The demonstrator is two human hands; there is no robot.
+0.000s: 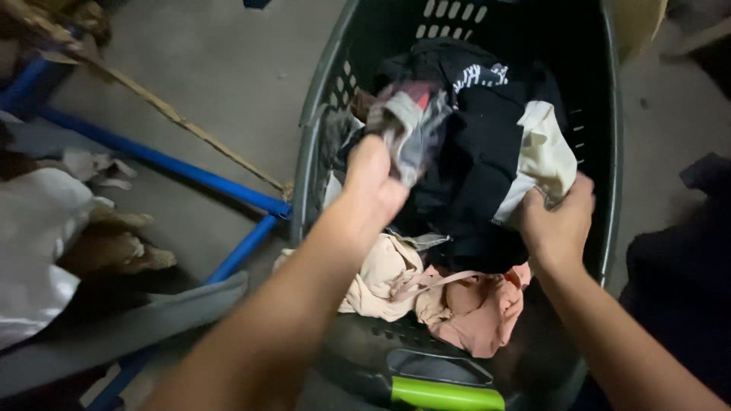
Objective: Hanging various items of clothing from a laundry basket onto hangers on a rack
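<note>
Dark plastic laundry basket (609, 152) on concrete, full of clothes. Left hand (375, 179) grips a grey garment (411, 125); right hand (560, 217) clutches a black-and-cream garment (495, 152). Sorting appears underway; lifting each piece free likely follows.

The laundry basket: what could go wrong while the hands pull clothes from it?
1. The left hand lifts a grey garment near the basket rim; it might slip onto the concrete floor.
2. The right hand tugs the black-and-cream garment; the pink clothes underneath could drag along.
</note>
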